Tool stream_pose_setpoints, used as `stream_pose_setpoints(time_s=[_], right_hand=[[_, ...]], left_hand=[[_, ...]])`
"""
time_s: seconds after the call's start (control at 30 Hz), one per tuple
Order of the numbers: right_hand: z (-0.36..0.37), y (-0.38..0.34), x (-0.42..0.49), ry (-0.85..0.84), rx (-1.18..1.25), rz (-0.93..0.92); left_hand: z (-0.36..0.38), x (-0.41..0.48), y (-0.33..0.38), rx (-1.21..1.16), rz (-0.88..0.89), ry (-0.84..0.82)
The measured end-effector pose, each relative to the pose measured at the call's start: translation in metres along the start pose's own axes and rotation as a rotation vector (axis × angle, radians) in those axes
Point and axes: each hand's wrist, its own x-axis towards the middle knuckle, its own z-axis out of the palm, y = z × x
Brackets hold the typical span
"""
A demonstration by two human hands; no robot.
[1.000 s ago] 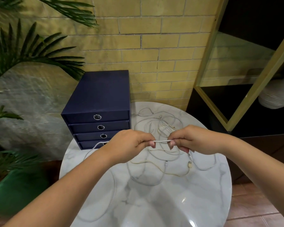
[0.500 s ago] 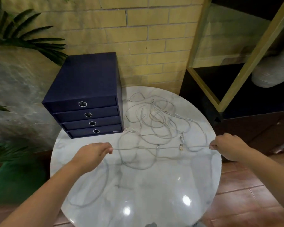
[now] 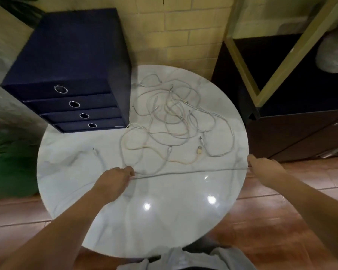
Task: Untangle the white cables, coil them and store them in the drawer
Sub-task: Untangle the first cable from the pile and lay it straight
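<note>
The left grip [image 3: 116,176] and right grip [image 3: 263,166] are each pinching one cable [image 3: 191,172], holding it taut, running left-right over the desk [image 3: 164,227]. Behind, a tangle [image 3: 170,117] is lying beside one four-drawer box [image 3: 66,55].

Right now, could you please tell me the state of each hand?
Left hand: closed, pinching the thin white cable stretched straight between both hands.
Right hand: closed, gripping the same cable at its other side.
</note>
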Motion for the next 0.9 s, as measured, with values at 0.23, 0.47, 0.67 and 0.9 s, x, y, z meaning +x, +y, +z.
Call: stream_pose_setpoints(time_s=[0.23,0.47,0.67,0.9], right_hand=[[0.016,0.015,0.014,0.096,0.084,-0.020],[0.018,-0.006,0.017,0.222,0.224,-0.187],[0.003,-0.091,0.017,0.201,0.468,-0.514],[-0.006,-0.200,0.024,0.127,0.489,-0.604]], left_hand=[[0.015,0.006,0.013,-0.070,-0.053,0.087],[0.022,0.009,0.024,-0.130,-0.117,0.112],[0.023,0.009,0.025,-0.166,-0.095,0.120],[0.025,0.011,0.016,-0.212,0.000,0.110]])
